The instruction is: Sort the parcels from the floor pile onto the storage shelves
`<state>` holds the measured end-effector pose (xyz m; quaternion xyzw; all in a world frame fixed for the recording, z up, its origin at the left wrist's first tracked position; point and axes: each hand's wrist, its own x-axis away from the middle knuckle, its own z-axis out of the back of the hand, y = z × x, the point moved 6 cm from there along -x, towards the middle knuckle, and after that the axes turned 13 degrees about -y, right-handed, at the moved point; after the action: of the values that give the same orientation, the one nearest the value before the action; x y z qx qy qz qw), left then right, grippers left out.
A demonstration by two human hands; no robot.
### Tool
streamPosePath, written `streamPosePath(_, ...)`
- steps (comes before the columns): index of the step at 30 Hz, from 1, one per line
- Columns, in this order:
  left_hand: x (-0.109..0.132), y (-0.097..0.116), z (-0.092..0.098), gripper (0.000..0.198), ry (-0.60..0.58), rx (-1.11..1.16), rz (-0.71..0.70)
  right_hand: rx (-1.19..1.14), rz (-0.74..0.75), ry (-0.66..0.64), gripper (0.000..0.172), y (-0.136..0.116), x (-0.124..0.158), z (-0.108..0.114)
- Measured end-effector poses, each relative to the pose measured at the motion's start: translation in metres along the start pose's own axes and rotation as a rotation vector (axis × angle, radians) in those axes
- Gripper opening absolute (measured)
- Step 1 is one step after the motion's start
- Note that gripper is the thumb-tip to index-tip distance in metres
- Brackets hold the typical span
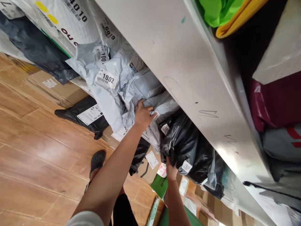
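Note:
My left hand (144, 116) lies on the grey plastic mailer bags, its fingers spread beside a small white label. A grey mailer bag (103, 97) with a label reading 1002 lies to the left of it. Lower and to the right, my right hand (172, 169) grips the lower end of a black plastic mailer bag (180, 138); the fingers are mostly hidden in its folds. A small label (165, 129) sits on dark plastic between my hands. Beside the right hand, another label (187, 166) sticks to the black plastic.
A white shelf board (188, 69) runs diagonally above the bags. More parcels, including a maroon bag (277, 100), sit beyond it. On the wooden floor (42, 150) are a cardboard box (56, 89) and a black parcel (82, 114). A foot in a dark clog (97, 160) stands nearby.

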<state>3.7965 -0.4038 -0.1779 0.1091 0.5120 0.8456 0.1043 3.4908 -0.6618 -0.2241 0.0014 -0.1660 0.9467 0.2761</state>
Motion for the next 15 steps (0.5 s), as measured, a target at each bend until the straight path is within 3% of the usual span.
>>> streamPosePath(2, 0.001, 0.003, 0.004, 0.015, -0.012, 0.053, -0.017, -0.076, -0.025, -0.051, 0.035, 0.001, -0.014, 0.014)
streamPosePath(4, 0.006, 0.01, 0.011, 0.009, -0.007, 0.113, -0.044, -0.171, -0.035, -0.059, 0.039, -0.016, -0.034, 0.021)
streamPosePath(9, 0.023, 0.029, 0.049, 0.007, 0.057, 0.218, -0.076, -0.639, 0.037, 0.111, 0.055, -0.114, -0.081, 0.014)
streamPosePath(12, 0.024, 0.038, 0.089, 0.008, 0.132, 0.203, -0.115, -1.009, 0.049, 0.063, 0.063, -0.173, -0.09, -0.004)
streamPosePath(15, 0.026, 0.051, 0.128, 0.008, 0.241, 0.094, -0.172, -1.218, 0.054, 0.007, 0.068, -0.21, -0.091, -0.018)
